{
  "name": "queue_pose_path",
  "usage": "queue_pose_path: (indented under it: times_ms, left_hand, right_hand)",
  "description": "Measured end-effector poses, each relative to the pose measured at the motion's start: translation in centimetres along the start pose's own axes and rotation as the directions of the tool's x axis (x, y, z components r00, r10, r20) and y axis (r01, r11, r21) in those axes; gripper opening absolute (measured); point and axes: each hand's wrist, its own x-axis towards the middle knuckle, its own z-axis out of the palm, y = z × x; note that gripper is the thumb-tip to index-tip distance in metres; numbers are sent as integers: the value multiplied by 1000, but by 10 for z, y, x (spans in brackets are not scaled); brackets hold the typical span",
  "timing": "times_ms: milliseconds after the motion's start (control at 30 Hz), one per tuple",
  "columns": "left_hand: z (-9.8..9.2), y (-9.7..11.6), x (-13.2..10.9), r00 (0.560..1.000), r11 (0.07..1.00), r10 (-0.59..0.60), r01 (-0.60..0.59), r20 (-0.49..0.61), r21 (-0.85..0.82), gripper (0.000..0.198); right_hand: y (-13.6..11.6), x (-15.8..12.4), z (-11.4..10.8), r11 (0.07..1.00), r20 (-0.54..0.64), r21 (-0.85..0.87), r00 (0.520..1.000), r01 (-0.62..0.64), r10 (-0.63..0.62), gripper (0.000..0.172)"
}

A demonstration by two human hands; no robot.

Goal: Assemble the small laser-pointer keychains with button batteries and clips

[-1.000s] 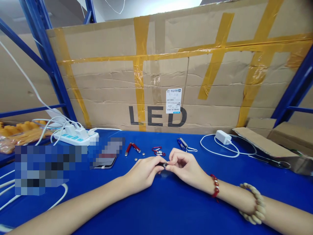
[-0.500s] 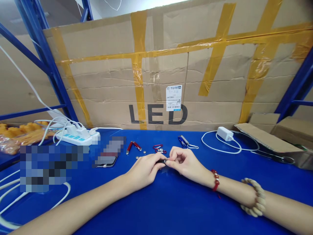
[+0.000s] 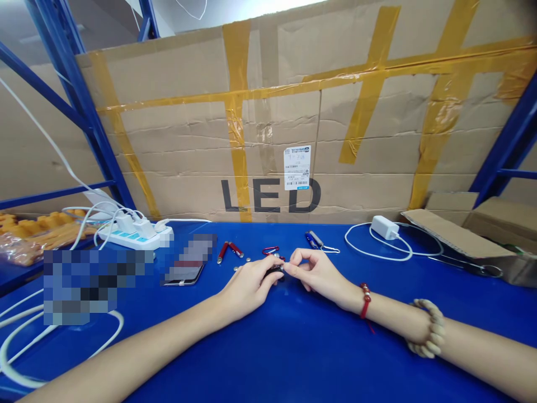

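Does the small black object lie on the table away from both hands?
No, the left hand holds the small black object between its thumb and fingers.

The large capital letters "LED" (image 3: 268, 195) stand in black print, upright and in one row, low on the front of the big taped cardboard box (image 3: 184, 145). A white shipping label (image 3: 297, 168) is stuck on the same box, covering the upper left part of the "D". It bears rows of small print, a dark round mark at its top right corner and a barcode (image 3: 297, 182) near its lower edge; its wording and digits are too small to read.
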Motion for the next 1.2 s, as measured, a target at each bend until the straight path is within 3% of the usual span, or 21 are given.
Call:
queue_pose_path:
  times_ms: [367,1200]
  left_hand:
    - [1,-1,-1,1000,999,-6,6,-10,32,18]
    - [-2,2,-2,999,993,-33,32,5,116,17]
  right_hand:
    - [-8,0,-1,997,-25,64,999,-38,40,38]
    - [-11,0,0,995,-31,39,995,-89,91,42]
